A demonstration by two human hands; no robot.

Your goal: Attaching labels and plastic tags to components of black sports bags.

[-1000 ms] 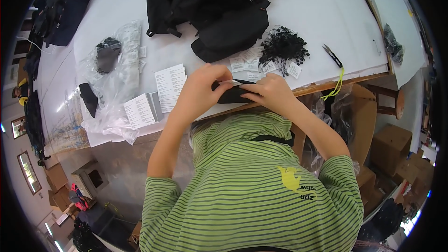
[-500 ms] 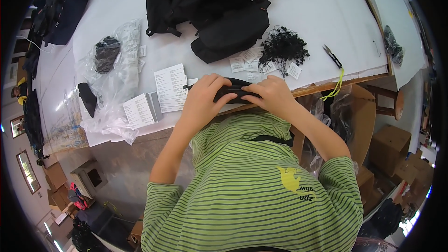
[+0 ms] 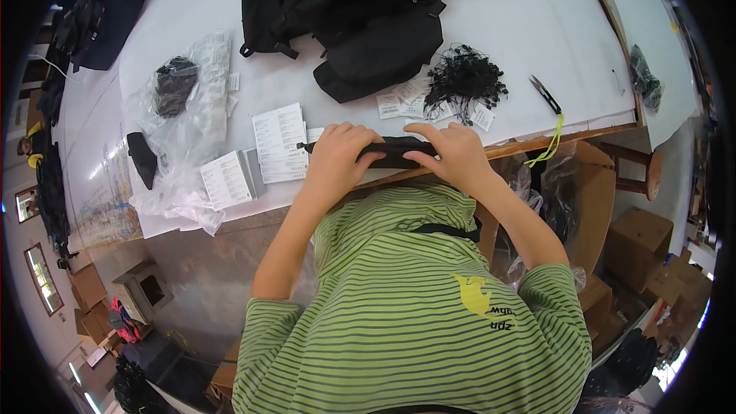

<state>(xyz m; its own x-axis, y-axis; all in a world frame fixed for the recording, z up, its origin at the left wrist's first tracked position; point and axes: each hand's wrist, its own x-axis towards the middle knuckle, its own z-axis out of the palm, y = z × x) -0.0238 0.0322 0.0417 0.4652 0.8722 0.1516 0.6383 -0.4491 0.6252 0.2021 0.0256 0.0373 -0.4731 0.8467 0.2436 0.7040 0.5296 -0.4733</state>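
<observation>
A workroom is spreading out around a white-covered desk (image 3: 552, 27), with cardboard boxes (image 3: 638, 239) standing at the right. A slim black pouch (image 3: 395, 152) is lying between the two hands at the near edge, its long axis running left to right, roughly along the wooden front edge (image 3: 537, 142). Neither hand is nearer: the left hand (image 3: 337, 157) is gripping its left part, the right hand (image 3: 461, 157) its right end. On both, the fingers are clamping the pouch, thumbs on the near side; whether it is also resting on the desk, I cannot tell. A small dark tab (image 3: 304, 146) is poking out past the left hand, over the larger white card stack (image 3: 280, 142), so that side is crowded. Behind, white labels (image 3: 410, 100), black cords (image 3: 466, 80) and heaped black bags (image 3: 353, 8) are hemming the hands in. The striped shirt (image 3: 414, 299) is bounding the near side; more room is opening rightward, toward the snips (image 3: 546, 95).
</observation>
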